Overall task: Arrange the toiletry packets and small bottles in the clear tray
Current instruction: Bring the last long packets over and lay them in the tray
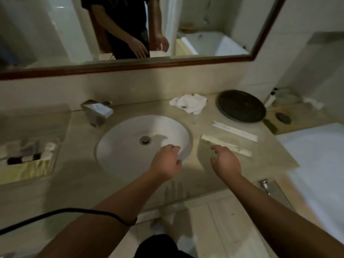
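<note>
Left hand [165, 161] and right hand [226, 162], fingers loosely spread, empty; 2 long packets [226, 145] at 2 o'clock of sink [119, 146] on table [83, 181].

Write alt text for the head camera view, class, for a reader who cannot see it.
Two bare hands, left hand and right hand, reach out empty over a bathroom counter. Two long white packets lie right of the round sink; a clear tray of toiletries sits far left.
</note>
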`<state>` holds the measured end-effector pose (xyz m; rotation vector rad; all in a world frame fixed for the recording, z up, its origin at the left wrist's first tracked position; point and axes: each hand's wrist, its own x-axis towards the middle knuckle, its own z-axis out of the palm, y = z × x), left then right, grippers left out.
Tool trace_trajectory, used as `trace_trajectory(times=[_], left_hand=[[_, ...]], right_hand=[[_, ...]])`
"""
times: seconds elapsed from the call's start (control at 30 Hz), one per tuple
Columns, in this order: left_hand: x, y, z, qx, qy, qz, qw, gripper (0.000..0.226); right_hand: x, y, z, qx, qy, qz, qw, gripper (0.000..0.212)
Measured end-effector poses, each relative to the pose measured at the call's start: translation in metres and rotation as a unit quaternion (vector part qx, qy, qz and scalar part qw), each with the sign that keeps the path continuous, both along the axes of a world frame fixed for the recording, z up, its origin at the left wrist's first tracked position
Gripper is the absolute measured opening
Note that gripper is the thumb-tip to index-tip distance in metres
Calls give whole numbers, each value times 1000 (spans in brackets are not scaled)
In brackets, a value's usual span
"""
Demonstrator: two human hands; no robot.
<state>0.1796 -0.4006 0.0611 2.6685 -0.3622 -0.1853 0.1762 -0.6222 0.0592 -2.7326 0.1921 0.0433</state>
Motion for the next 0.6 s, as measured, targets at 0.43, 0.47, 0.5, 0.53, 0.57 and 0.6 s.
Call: trace_trajectory(times=[0.43,0.47,0.5,0.53,0.57,0.6], left_hand=[[126,-134,-30,-25,71,-73,994,40],[132,-138,-33,-26,62,-75,995,38],[138,-141,-35,-26,54,-74,995,37],[142,-144,-36,-26,55,-65,996,38],[145,-146,-36,-27,65,-51,996,39],[149,-149,-38,-21,77,-36,996,41]], right_hand=[[80,-122,-17,-26,9,-78,997,41],[87,-127,-19,-26,10,-83,996,41],[92,-132,-21,-23,14,-84,996,41],[97,-137,-22,-20,17,-81,996,41],[102,-142,-24,-16,17,-77,997,40],[108,-148,-25,-13,14,-74,997,40]])
